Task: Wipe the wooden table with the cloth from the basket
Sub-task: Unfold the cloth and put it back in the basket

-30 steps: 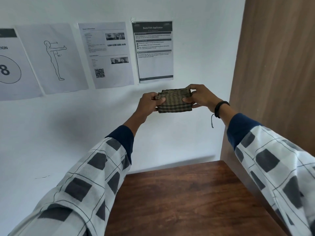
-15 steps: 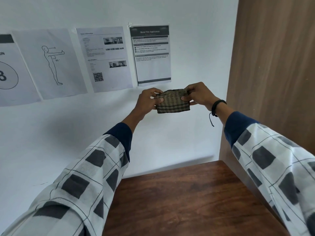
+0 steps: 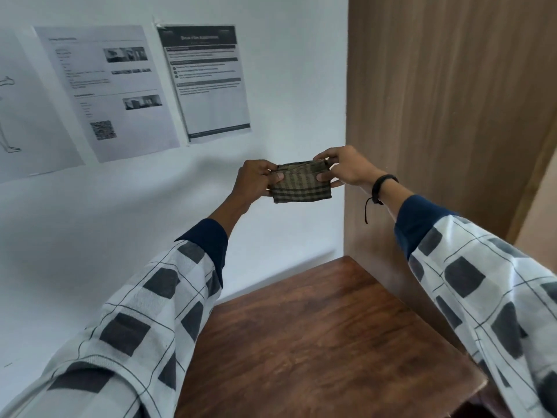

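White wall with three printed sheets (image 3: 211,79) behind, and both hands, left hand (image 3: 256,181) and right hand (image 3: 346,168), grip one folded olive-checked cloth (image 3: 301,187) in mid-air above the wooden counter (image 3: 316,342).

Ahead of me a white wall (image 3: 286,86) carries printed sheets (image 3: 120,92) side by side; a tall wood-grain panel (image 3: 437,101) meets it on my right, the dark bench (image 3: 316,342) in that corner.
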A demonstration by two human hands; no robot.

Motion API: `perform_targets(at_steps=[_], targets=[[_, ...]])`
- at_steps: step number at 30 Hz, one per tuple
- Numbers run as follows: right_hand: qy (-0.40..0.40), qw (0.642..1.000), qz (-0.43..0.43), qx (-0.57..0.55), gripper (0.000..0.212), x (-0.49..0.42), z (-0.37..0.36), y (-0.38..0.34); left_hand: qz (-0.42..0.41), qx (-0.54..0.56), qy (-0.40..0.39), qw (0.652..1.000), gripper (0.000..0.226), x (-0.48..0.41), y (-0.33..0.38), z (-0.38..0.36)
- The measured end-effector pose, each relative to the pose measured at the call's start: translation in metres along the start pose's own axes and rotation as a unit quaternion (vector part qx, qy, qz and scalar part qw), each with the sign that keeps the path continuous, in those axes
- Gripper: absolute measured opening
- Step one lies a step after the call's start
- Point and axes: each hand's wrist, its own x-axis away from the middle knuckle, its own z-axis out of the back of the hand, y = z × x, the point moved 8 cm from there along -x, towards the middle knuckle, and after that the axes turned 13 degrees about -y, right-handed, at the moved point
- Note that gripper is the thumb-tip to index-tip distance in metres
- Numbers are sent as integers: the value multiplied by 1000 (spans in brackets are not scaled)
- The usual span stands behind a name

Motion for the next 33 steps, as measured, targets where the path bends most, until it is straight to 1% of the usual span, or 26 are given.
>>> perform_targets(at_steps=[3, 6, 9, 12, 15, 17, 20, 22, 23, 24, 25, 26, 27, 28, 29, 31, 33], targets=[[47, 998, -25, -36, 39, 38, 29, 32, 1, 11, -35, 999, 24, -7, 1, -48], [89, 994, -57, -17, 35, 86, 59, 63, 7, 16, -64, 998, 23, -11, 2, -108], [110, 988, -108, 6, 21, 141, 88, 105, 8, 14, -111, 994, 15, -10, -1, -185], [127, 979, -148, 61, 20, 203, 124, 147, 17, 15, -166, 986, 8, -6, -3, -274], [135, 971, -180, 81, 20, 270, 155, 185, 22, -9, -211, 977, 17, -2, -4, -361], [144, 964, -202, 92, 18, 314, 177, 213, 24, -25, -233, 972, 18, 1, -3, -419], [161, 955, -231, 91, 13, 374, 211, 256, 65, 17, -282, 957, 12, 17, 1, -504], [158, 952, -244, 99, 12, 408, 230, 278, 114, 78, -333, 933, 12, 37, 7, -560], [154, 950, -251, 104, 13, 424, 238, 287, 143, 104, -361, 916, 17, 46, 7, -586], [149, 950, -255, 105, 14, 436, 244, 295, 167, 122, -391, 897, 29, 55, 7, -607], [143, 950, -257, 101, 14, 448, 251, 304, 184, 125, -426, 877, 49, 62, 7, -629], [131, 952, -257, 100, 14, 457, 256, 311, 189, 103, -462, 861, 69, 66, 5, -649], [115, 954, -258, 104, 14, 463, 260, 319, 181, 64, -494, 848, 81, 71, 7, -666], [99, 954, -259, 109, 15, 466, 263, 328, 165, 25, -522, 836, 80, 74, 9, -683], [87, 954, -262, 113, 16, 468, 266, 336, 146, -8, -540, 829, 70, 76, 11, -697], [80, 953, -265, 120, 21, 472, 276, 355, 118, -40, -542, 831, 48, 69, 14, -722], [88, 953, -264, 119, 28, 476, 291, 374, 98, -50, -527, 842, 48, 56, 13, -741]])
